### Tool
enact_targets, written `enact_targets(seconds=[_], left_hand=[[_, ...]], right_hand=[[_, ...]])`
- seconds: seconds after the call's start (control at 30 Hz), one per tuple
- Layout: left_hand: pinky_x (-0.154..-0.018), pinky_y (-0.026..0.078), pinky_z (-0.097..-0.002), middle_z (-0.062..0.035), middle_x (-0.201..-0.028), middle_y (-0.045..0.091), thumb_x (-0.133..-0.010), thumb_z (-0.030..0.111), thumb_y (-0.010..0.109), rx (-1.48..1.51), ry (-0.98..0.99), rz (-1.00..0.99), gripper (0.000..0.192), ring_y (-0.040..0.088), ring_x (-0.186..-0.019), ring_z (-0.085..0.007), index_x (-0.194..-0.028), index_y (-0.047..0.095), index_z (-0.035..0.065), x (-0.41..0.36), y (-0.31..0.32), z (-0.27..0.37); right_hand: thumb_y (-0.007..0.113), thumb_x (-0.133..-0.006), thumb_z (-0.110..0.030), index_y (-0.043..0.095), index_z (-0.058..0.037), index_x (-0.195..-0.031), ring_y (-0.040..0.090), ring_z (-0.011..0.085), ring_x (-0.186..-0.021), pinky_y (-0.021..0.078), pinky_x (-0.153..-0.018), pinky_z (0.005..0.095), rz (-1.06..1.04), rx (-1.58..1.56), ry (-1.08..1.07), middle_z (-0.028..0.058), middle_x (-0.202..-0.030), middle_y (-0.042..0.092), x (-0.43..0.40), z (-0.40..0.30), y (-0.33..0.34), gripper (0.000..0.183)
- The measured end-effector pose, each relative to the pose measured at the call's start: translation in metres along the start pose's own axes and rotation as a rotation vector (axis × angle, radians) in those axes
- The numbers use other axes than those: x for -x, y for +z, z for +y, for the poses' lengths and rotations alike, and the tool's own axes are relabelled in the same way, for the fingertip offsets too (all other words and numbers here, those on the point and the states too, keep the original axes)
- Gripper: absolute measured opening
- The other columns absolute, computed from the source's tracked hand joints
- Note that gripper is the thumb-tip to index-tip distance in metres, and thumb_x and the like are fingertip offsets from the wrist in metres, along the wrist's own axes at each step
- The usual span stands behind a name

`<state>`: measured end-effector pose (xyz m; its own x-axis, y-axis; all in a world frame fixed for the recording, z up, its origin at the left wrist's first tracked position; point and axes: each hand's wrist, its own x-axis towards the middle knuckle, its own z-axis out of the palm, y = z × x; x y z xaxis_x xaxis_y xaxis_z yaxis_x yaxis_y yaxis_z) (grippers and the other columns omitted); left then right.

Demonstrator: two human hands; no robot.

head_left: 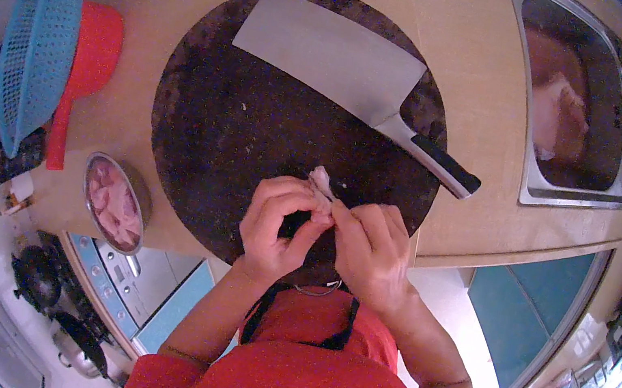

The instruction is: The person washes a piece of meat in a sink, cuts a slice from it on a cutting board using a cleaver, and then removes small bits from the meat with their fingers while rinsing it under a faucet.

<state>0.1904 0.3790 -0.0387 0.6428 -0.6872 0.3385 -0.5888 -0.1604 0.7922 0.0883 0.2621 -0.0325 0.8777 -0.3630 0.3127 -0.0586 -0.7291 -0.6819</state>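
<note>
A small pale piece of raw meat (320, 181) is pinched between my two hands over the near part of a dark round chopping board (222, 136). My left hand (278, 225) grips it between thumb and curled fingers. From the other side, the fingertips of my right hand (372, 250) hold its edge. Beyond my hands a broad cleaver (330, 58) lies flat on the board, its black handle sticking out past the right rim. Left of the board stands a metal bowl (115, 204) with several pieces of raw meat in it.
A blue plastic colander (37, 62) rests on a red plastic dipper (94, 53) at the left of the counter (487, 100). To the right, a steel sink (601, 119) holds a large piece of raw meat (558, 118). Pans (38, 275) are at lower left.
</note>
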Motion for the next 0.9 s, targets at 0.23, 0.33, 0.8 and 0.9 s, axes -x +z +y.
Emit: enact_targets(seconds=[0.23,0.33,0.8,0.9], left_hand=[[-0.077,0.049,-0.0353,-0.0117,-0.092,0.06,-0.068,-0.002,0.073,0.016,-0.011,-0.01,0.028,0.059,-0.084,-0.0261,-0.091,0.058,0.0023,0.002,0.0,0.0],[-0.076,0.049,-0.035,-0.0122,-0.092,0.06,-0.068,-0.002,0.073,0.022,-0.022,-0.003,0.027,0.059,-0.083,-0.0264,-0.091,0.058,0.0023,0.002,0.0,0.001],[-0.078,0.052,-0.0252,-0.0132,-0.11,0.058,-0.08,-0.008,0.063,0.36,-0.55,0.1,0.026,0.061,-0.095,-0.0182,-0.104,0.056,-0.0019,0.02,-0.012,0.01],[-0.079,0.052,-0.0255,-0.0127,-0.112,0.057,-0.08,-0.007,0.064,0.411,-0.645,0.094,0.027,0.061,-0.096,-0.0177,-0.105,0.056,-0.0022,0.014,-0.013,0.018]], right_hand=[[0.064,-0.072,0.0,0.064,-0.0026,-0.091,0.053,0.0245,-0.064,0.0442,-0.056,0.0346,0.068,-0.049,0.19,0.0074,-0.074,0.054,0.008,0.0,-0.008,0.019],[0.066,-0.073,0.0,0.065,-0.0045,-0.089,0.054,0.0256,-0.063,0.0451,-0.055,0.0347,0.095,-0.095,0.259,0.0081,-0.075,0.056,0.006,-0.002,-0.013,0.017],[0.068,-0.078,-0.003,0.065,-0.0024,-0.087,0.058,0.0213,-0.06,0.0465,-0.052,0.0293,0.036,-0.359,0.546,0.0109,-0.075,0.059,-0.008,-0.005,-0.023,0.01],[0.067,-0.078,-0.003,0.065,-0.0028,-0.087,0.059,0.0225,-0.059,0.0467,-0.052,0.0304,0.031,-0.357,0.496,0.0112,-0.076,0.06,-0.011,-0.004,-0.015,0.009]])
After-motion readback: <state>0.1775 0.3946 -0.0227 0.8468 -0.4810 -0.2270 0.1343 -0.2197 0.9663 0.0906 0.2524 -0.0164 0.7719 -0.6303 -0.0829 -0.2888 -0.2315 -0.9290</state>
